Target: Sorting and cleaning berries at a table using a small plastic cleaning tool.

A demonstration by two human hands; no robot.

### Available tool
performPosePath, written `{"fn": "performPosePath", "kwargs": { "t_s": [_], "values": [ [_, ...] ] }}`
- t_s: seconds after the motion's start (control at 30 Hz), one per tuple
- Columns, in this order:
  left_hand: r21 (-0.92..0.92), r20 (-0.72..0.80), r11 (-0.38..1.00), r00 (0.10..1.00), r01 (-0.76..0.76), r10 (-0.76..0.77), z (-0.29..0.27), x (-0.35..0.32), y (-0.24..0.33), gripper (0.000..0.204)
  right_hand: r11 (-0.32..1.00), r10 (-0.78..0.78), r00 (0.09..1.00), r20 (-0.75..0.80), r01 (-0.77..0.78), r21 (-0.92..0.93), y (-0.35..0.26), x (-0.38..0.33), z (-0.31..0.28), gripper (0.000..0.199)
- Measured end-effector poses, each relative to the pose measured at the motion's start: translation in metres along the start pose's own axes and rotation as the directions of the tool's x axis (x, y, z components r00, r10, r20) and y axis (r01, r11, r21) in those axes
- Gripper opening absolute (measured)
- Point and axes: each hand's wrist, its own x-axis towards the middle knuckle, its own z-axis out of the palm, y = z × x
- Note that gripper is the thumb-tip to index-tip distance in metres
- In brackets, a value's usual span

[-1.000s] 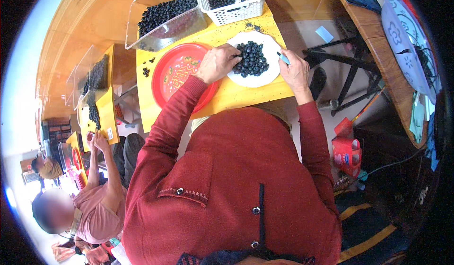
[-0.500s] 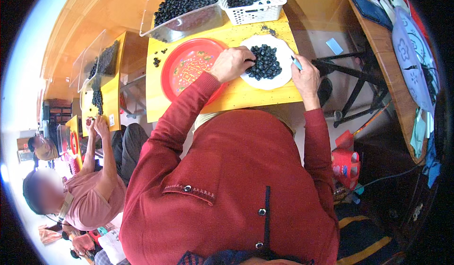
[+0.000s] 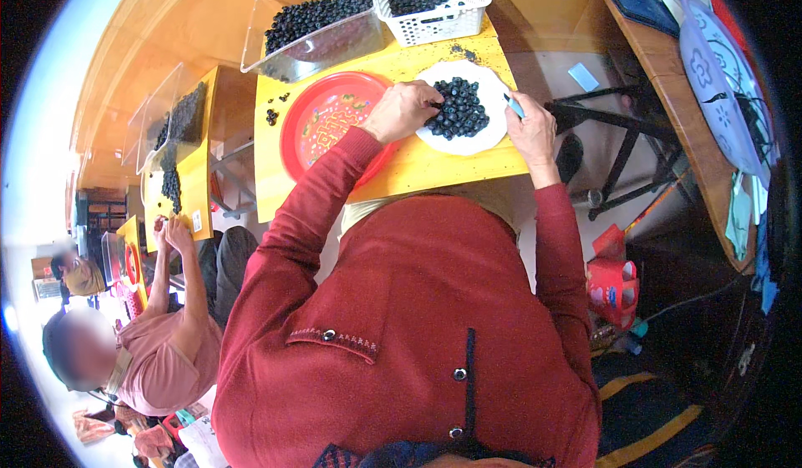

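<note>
Since half a second ago the whole view has slid a little, so the yellow table (image 3: 434, 163) sits slightly lower and to the right, while both hands keep their places at the white plate (image 3: 493, 138). The left hand (image 3: 403, 110) has its fingertips at the left edge of the heap of dark berries (image 3: 458, 107), fingers curled and pinched together as if on a berry, though it is too small to tell whether one is actually held. The right hand (image 3: 530, 127) rests at the plate's right rim, closed around a small light-blue tool (image 3: 514, 105) whose tip points toward the heap. The plate lies close to the table's near and right edges, with bare floor beyond them. Just left of it is the red tray (image 3: 317, 129), partly covered by the left forearm. Behind, the white basket (image 3: 434, 4) and the clear bin (image 3: 313, 29), both holding berries, close off the far side, leaving only a narrow strip of table between them and the plate. Both red sleeves reach forward from the body, elbows bent.
</note>
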Motion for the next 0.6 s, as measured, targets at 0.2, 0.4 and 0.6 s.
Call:
{"fn": "performPosePath", "kwargs": {
  "t_s": [0.2, 0.4, 0.6],
  "values": [
    [0.011, 0.008, 1.0, 1.0, 0.001, -0.001, -0.002, -0.002, 0.006, 0.018, 0.999, -0.003, 1.0, 0.014, 0.002, 0.036, -0.003, 0.001, -0.004, 0.023],
    [0.131, -0.01, 0.978, 0.987, -0.16, 0.163, -0.002, -0.011, 0.001, 0.021, 0.999, -0.013, 1.0, -0.001, 0.013, 0.043, -0.002, 0.003, -0.003, 0.023],
    [0.099, 0.038, 0.99, 0.994, -0.102, 0.099, -0.005, -0.016, 0.013, 0.028, 0.999, -0.016, 1.0, 0.008, 0.016, 0.034, 0.0, 0.002, -0.002, 0.021]
  ]
}}
